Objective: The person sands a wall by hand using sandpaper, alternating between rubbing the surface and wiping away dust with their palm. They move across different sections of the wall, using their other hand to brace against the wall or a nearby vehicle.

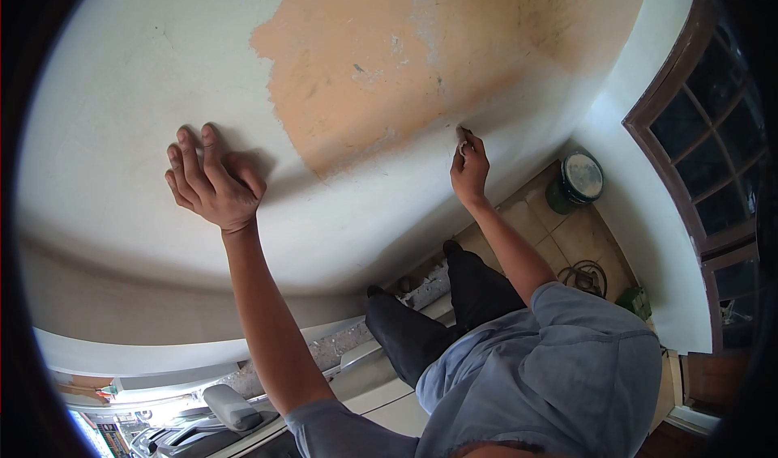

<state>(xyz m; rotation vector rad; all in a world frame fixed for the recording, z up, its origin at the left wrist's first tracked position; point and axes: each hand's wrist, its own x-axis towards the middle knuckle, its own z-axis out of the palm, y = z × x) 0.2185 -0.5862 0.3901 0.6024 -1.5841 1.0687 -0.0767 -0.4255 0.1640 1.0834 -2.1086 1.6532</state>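
Note:
A wall [121, 126] fills the view ahead, painted white, with a large bare orange patch [348, 77] whose edge is ragged on the left. My left hand [217, 184] rests against the white part, left of the patch, fingers bent a little and apart, holding nothing. My right hand [470, 173] is closed around a small scraper [461, 133], mostly hidden by the fingers. Its tip meets the wall along the patch's lower border, where orange gives way to white.
A lidded bucket [583, 176] stands on the tiled floor [527, 219] in the right corner. Near it lie a coiled hose or cable [585, 278] and a green container [635, 301]. A brown-framed window [703, 138] is at right. A vehicle's side mirror [232, 408] shows lower left.

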